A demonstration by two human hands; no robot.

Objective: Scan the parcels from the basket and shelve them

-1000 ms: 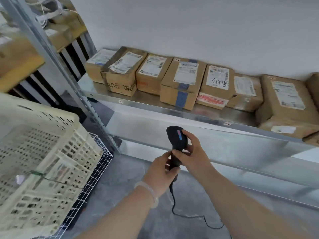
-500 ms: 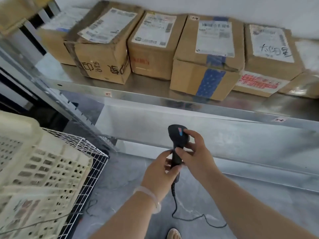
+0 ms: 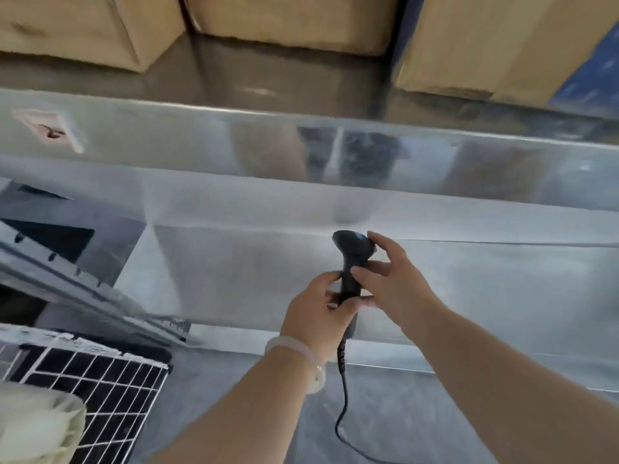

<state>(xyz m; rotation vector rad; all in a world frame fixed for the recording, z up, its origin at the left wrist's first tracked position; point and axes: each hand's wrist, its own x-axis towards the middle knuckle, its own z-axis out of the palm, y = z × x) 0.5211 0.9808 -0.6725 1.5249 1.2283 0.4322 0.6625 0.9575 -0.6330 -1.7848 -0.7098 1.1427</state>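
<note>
Shelf (image 3: 201,139): a metal shelf, above the scanner; it carries brown parcels in a row, which stand a little back from its front edge.
Left parcel (image 3: 83,25): up and far left of the scanner, only the lower part in view.
Middle parcel (image 3: 291,18): up and a little left of the scanner, just beside the left parcel with a narrow gap between them.
Right parcel (image 3: 485,45): up and right of the scanner, with blue tape (image 3: 589,68) on its right side.
Basket (image 3: 37,426): a cream plastic one, down and far left of the scanner; only one blurred corner shows, so I cannot tell what is inside.
Wire rack (image 3: 100,373): a white grid down and left of the scanner, next to the basket corner.
Scanner (image 3: 351,259): black, upright, in front of the lower panel of the shelf; its cable (image 3: 341,413) hangs down to the floor (image 3: 418,413).
Left hand (image 3: 318,306): fingers curled round the handle of the scanner; a pale bracelet (image 3: 298,349) sits on the wrist.
Right hand (image 3: 395,279): grips the scanner, one fingertip on the head and another finger across the neck.
Hard to see: the parcel labels are cut off at the top; a sticker (image 3: 47,128) on the shelf edge, far left of the scanner, is too blurred to read.
</note>
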